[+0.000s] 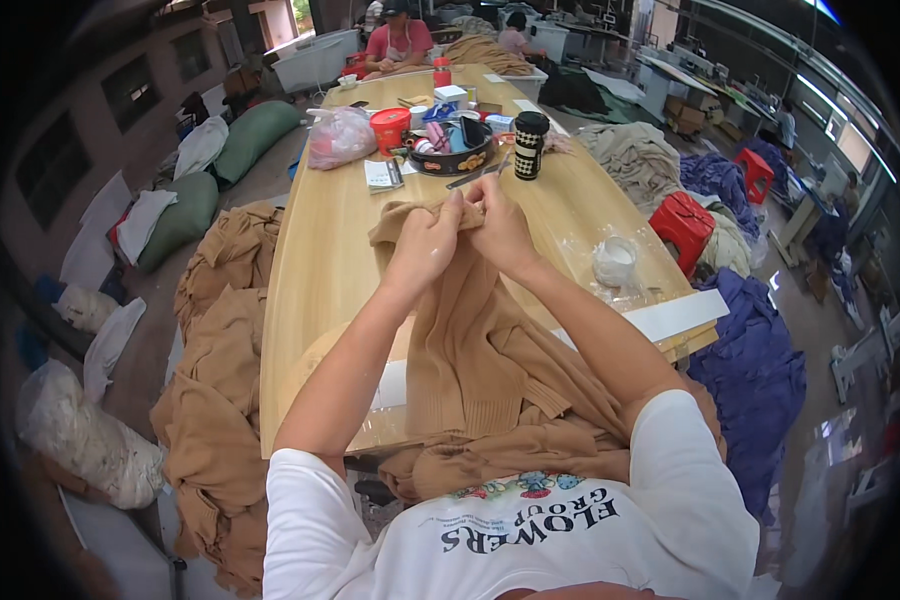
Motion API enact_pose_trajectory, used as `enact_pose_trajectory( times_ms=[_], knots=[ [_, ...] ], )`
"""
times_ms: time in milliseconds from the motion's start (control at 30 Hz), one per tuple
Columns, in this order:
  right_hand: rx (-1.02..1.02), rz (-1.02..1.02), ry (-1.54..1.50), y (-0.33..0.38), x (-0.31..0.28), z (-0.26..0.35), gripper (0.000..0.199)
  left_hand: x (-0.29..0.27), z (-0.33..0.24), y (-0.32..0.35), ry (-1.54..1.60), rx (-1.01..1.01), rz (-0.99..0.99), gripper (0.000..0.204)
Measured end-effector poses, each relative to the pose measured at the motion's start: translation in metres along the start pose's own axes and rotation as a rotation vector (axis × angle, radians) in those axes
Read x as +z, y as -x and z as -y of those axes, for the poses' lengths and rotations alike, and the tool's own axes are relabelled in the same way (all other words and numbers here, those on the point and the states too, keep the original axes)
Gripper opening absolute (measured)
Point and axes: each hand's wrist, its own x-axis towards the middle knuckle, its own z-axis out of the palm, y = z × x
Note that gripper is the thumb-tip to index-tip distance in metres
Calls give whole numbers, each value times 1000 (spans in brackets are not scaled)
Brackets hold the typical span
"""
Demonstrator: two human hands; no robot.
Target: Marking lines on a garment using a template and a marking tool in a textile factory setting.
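A tan knitted sweater (pixel 470 335) hangs from both my hands over the table, its ribbed lower edge toward me and more of it heaped at my lap. My left hand (pixel 428 243) is closed on a fold near the sweater's far end. Close beside it, my right hand (pixel 500 228) pinches the same fold, the two thumbs nearly meeting. Just past my right fingertips shows a thin dark metal tool (pixel 462 182); I cannot tell whether it is held or lying on the table.
On the wooden table (pixel 320 260) ahead stand a black patterned tumbler (pixel 530 145), a round tray (pixel 455 160) of small items, a red tub (pixel 390 128) and a plastic bag (pixel 341 138). Tan knitwear (pixel 215 370) lies left, purple garments (pixel 750 370) right. Another person (pixel 398 42) sits at the far end.
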Motion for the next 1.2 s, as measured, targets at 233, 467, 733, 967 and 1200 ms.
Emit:
enact_pose_trajectory(
  times_ms=[233, 467, 733, 967, 1200],
  knots=[
    [81, -260, 215, -3, -85, -63, 19, -66, -6, -32, 715, 112, -296, 40],
    [149, -305, 217, 56, -183, -80, 15, -50, 73, 15, 888, -386, -404, 47],
    [-32, -333, 109, 32, -152, -14, 15, 150, 125, 71, 1357, -1358, 465, 56],
    [-403, -473, 490, -12, -203, -57, 18, 22, 125, -162, 1332, -702, 274, 41],
    [-353, 104, 632, 100, -163, -147, 25, -130, 151, 11, 256, -705, 145, 22]
  ],
)
